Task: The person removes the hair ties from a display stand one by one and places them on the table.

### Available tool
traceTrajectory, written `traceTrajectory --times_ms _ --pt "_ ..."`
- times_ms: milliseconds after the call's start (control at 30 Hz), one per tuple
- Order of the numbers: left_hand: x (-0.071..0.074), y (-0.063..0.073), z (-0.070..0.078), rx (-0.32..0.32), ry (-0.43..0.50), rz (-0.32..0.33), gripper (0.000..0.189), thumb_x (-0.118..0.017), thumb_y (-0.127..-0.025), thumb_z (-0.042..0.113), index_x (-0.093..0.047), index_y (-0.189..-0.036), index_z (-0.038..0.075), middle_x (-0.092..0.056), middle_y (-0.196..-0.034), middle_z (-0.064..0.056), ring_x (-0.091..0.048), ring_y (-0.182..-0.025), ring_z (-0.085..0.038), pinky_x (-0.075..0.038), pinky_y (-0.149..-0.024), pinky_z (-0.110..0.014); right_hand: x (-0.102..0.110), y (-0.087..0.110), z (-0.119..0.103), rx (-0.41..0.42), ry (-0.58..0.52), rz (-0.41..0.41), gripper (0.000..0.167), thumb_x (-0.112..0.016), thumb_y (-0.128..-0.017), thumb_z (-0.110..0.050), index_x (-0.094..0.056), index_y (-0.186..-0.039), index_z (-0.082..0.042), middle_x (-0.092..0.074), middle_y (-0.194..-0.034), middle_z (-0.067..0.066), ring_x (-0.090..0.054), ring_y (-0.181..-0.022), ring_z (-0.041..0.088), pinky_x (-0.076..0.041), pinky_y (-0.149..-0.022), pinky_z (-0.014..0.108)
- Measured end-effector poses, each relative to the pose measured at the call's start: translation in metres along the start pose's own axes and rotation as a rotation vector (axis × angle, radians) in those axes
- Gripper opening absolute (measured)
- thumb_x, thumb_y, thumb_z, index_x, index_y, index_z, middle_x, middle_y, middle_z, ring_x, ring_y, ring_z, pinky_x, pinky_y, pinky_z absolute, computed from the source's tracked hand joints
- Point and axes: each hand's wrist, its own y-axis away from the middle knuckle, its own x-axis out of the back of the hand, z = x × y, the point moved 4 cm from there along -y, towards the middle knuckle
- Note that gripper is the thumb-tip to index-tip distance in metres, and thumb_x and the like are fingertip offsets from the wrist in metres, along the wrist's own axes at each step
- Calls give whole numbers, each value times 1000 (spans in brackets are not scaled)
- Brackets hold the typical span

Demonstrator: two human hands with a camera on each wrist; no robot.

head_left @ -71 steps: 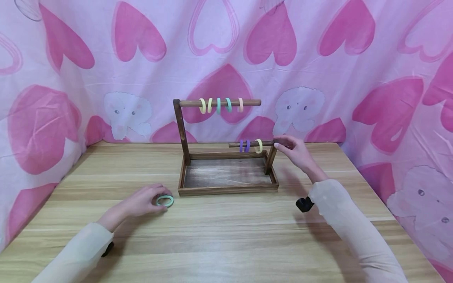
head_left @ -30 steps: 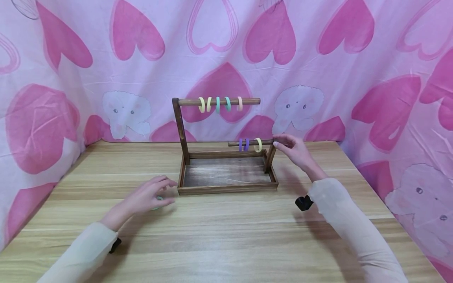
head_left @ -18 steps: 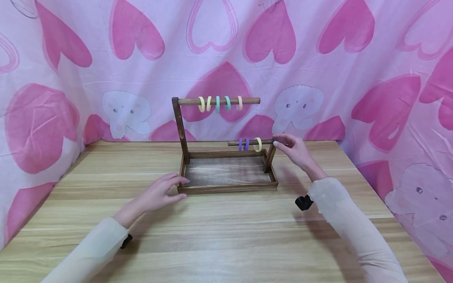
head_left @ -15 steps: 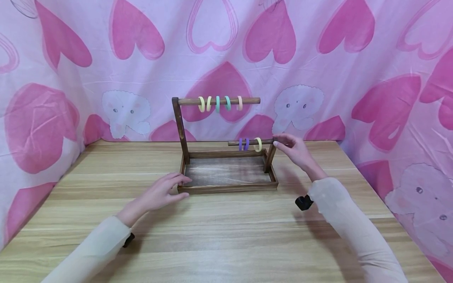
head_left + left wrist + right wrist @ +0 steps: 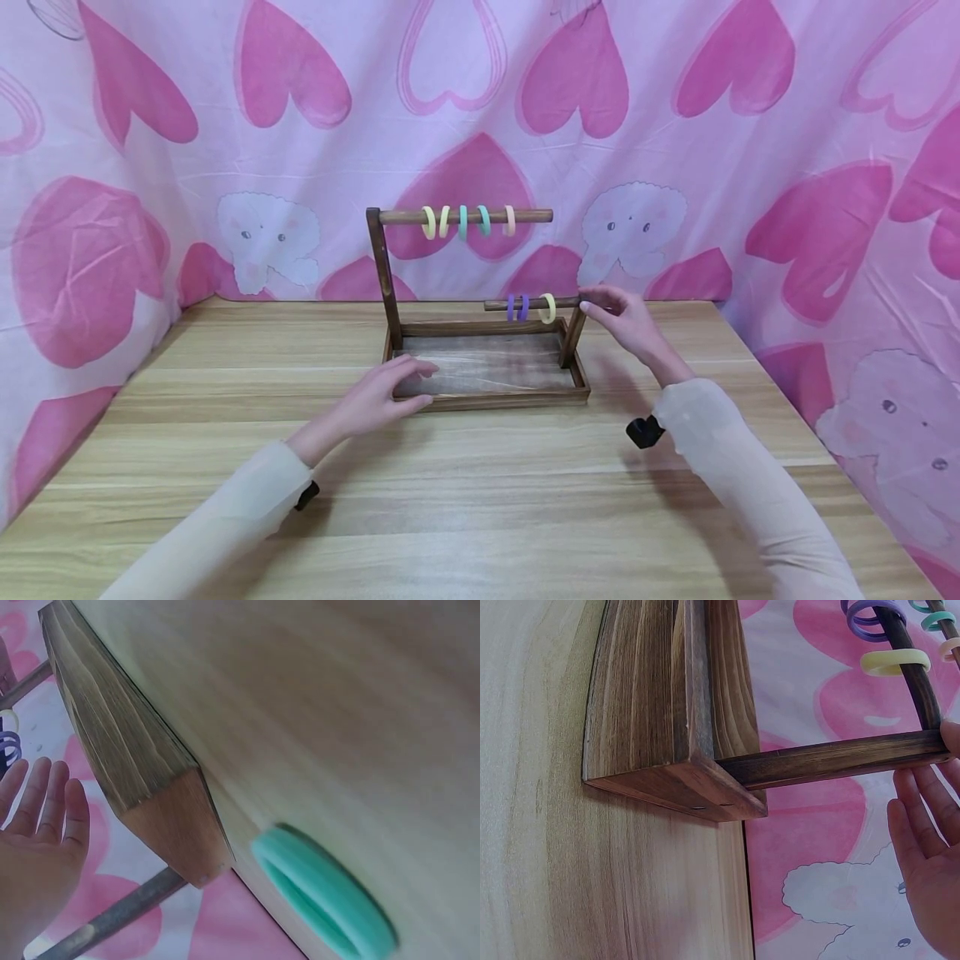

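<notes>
In the head view, my left hand (image 5: 375, 400) hovers over the front left of the wooden rack's tray (image 5: 495, 402), fingers extended and holding nothing. A green hair tie (image 5: 326, 896) lies on the table in the left wrist view; in the head view my left hand and arm hide it. My right hand (image 5: 626, 323) holds the top of the rack's short right post (image 5: 572, 340) between thumb and fingers. On the lower bar (image 5: 491, 306) hang purple hair ties (image 5: 523, 307) and a yellow one (image 5: 548, 309). Yellow (image 5: 429, 223), green (image 5: 462, 224) and pink (image 5: 510, 221) ties hang along the upper bar (image 5: 536, 216).
The rack's tall left post (image 5: 384, 279) carries the upper bar, whose right end is free. The lower bar's free end points left. Beneath is a wood-grain table (image 5: 480, 508), with a pink heart-patterned cloth (image 5: 675, 167) behind and at both sides.
My left hand held the green hair tie near the table left of the rack, then let it go and moved right, over the tray's front left. My right hand stayed at the short post.
</notes>
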Motion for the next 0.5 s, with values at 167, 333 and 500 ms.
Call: traceTrajectory --times_ms 167,333,500 --pt "-4 -11 0 35 82 -8 39 -64 -82 24 -54 -117 11 -56 -103 -3 -55 -90 -22 -48 -72 -35 0 2 -7 2 -8 -14 35 -56 -88 -17 -53 -118 2 -55 -111 18 -54 -92 12 -44 -76 22" --pt "-8 -21 -2 64 155 -7 43 -67 -79 16 -52 -118 6 -56 -103 -12 -54 -89 -28 -49 -68 -30 -2 8 -28 3 2 -14 33 -54 -88 -11 -52 -116 6 -54 -110 23 -54 -90 12 -44 -75 20" --pt "-9 -29 -3 83 177 16 43 -68 -78 12 -52 -117 4 -57 -102 -11 -54 -89 -30 -48 -68 -38 -3 10 -32 4 2 -11 33 -54 -88 -10 -52 -116 7 -54 -110 23 -54 -89 10 -44 -74 19"
